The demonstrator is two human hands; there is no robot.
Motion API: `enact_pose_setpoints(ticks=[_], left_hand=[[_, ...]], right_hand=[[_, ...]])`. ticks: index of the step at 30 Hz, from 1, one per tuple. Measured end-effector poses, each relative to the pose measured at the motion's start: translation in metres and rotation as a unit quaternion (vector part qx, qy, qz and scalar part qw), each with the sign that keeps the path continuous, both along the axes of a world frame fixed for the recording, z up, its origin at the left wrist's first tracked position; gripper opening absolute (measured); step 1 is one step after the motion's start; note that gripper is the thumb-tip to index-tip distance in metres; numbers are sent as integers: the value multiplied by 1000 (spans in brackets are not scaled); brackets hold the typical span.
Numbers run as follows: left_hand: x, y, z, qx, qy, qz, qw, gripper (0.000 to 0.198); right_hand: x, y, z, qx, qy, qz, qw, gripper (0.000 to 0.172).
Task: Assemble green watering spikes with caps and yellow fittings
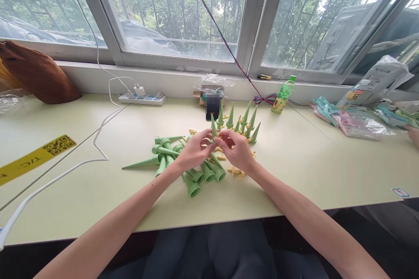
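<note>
My left hand (194,151) and my right hand (238,150) meet above the pale table (310,165), both pinched on one green cone spike (214,128) that points up between the fingertips. Beneath the hands lies a heap of green cone spikes (178,157) on their sides, open ends toward me. Behind the hands, several more green spikes (244,122) stand upright in a cluster. Small yellow plastic pieces (236,171) are scattered under and beside my right hand.
A white power strip (141,99) with cables sits at the back left, a green drink bottle (283,94) at the back right, a dark phone (212,107) behind the spikes. Plastic packets (356,122) lie at right, where another person's hand (413,134) shows. A brown bag (39,74) rests far left.
</note>
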State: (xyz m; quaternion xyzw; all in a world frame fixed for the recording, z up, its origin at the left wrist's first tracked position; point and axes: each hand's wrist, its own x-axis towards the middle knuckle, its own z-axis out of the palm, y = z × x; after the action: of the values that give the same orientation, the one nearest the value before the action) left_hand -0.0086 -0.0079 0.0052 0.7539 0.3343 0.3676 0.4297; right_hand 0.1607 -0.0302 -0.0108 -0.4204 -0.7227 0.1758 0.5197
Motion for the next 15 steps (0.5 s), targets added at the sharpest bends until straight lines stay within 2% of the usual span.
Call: enact_pose_setpoints(ticks=[5,9,13,15], left_hand=[[-2,5,-4,80,26,80,993,38],[-3,8,-4,115,47,157,980,36],[-4,10,-4,150,69,200,966,37],[-5,11,-6,169,83,215,958,38]], right_hand=[[4,1,6,-1,9,-36,999,24],[7,5,4,1,-18,-68,998,17],[10,10,-4,14,-117,-39,992,6],[10,12,-8,15,-142,-18,990,8]])
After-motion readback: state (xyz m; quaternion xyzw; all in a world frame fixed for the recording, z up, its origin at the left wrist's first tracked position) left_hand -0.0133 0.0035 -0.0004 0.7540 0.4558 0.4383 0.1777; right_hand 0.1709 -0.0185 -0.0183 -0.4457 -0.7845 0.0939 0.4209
